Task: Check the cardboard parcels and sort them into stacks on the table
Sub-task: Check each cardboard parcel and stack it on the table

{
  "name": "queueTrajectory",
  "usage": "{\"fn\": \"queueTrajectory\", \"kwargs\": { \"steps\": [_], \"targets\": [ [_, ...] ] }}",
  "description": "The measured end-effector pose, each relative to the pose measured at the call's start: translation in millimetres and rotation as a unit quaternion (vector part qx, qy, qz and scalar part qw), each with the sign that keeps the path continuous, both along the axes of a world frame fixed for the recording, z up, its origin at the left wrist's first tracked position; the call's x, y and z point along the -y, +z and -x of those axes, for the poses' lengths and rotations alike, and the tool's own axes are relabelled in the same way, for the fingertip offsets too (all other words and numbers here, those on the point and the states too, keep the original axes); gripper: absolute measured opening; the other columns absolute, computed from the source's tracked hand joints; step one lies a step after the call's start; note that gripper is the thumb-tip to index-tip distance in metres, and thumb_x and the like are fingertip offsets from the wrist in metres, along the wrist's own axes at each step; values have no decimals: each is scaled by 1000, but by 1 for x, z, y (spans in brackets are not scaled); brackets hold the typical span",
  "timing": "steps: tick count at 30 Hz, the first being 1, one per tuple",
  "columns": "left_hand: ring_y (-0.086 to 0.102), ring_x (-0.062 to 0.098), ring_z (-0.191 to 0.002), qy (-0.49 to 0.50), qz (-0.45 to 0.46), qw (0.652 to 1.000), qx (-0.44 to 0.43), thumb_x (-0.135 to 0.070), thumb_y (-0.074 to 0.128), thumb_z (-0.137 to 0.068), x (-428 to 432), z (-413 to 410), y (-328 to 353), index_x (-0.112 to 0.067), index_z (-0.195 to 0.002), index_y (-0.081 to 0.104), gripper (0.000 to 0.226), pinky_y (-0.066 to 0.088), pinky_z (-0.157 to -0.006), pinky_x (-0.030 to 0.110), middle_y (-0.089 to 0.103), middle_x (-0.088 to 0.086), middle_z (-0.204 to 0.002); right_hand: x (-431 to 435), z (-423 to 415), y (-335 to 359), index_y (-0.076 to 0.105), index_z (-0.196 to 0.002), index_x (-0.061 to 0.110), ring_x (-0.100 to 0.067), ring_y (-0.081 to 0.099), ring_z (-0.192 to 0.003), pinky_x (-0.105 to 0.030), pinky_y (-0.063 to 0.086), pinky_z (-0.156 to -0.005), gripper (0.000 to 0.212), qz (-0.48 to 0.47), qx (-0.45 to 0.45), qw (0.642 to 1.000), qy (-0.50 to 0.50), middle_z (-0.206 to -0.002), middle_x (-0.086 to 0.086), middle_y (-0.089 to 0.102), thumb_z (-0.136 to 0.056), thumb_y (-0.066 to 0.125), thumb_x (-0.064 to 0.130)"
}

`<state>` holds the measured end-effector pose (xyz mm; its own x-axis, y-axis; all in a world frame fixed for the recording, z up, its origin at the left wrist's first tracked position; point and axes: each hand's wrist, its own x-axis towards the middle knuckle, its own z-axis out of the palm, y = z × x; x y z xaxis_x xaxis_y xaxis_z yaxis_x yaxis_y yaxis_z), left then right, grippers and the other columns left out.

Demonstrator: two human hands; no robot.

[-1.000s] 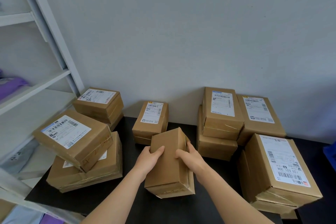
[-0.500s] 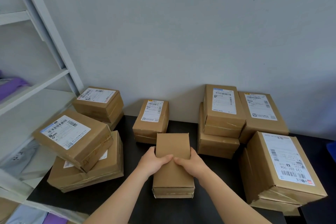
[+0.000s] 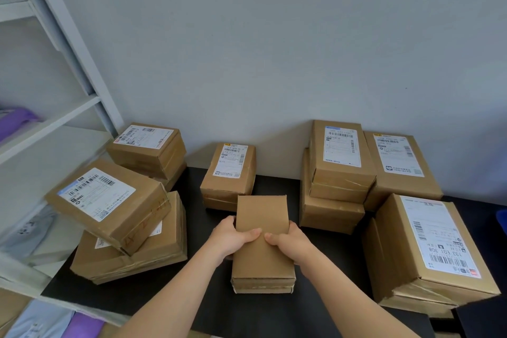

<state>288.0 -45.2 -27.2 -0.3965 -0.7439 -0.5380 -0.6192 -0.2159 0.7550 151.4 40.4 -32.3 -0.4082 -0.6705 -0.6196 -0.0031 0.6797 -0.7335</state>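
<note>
Left hand (image 3: pixel 233 239) and right hand (image 3: pixel 290 241): clasp the plain parcel (image 3: pixel 260 214) by its long sides, thumbs pressed on top. Lies flat now in the middle of the worktop (image 3: pixel 337 252), just in front of the small labelled parcel (image 3: pixel 227 170); no longer tipped up on its near end as a second ago. Shows only blank cardboard on top, no label. Suggests checking unfinished: likely needs turning over, then a matching stack.

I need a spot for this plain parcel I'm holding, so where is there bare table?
Bare table lies between the plain parcel and the right-hand stacks, and another strip between it and the left stack. The front edge is bare too. Both sides are crowded with parcels.
</note>
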Motion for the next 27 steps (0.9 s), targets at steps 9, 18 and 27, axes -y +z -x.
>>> {"fn": "queueTrajectory", "kwargs": {
  "steps": [9, 18, 27],
  "targets": [
    [51, 24, -117, -25, -79, 996, 23, -46, 68, -83, 4, 0, 3, -21, -135, 37, 66, 49, -89, 44, 49, -2, -113, 0, 2, 0, 35, -140, 14, -25, 51, -120, -44, 42, -104, 70, -19, -1, 1000, 5, -133, -7, 50, -83, 70, 34],
    [49, 13, -98, -27, -65, 997, 10, -48, 66, -84, 3, -3, -1, -21, -135, 39, 64, 47, -74, 32, 49, -8, -105, 2, 5, 0, 40, -137, 14, -24, 53, -117, -43, 43, -104, 66, -29, 8, 999, 11, -129, -6, 54, -83, 71, 35],
    [51, 14, -98, -15, -72, 997, -5, -47, 67, -83, 0, -6, 2, -21, -135, 39, 64, 48, -78, 34, 51, -8, -102, -2, 3, 2, 37, -139, 16, -24, 51, -120, -40, 42, -104, 65, -16, 6, 1000, 17, -132, -5, 52, -85, 68, 35]
  ]
}}
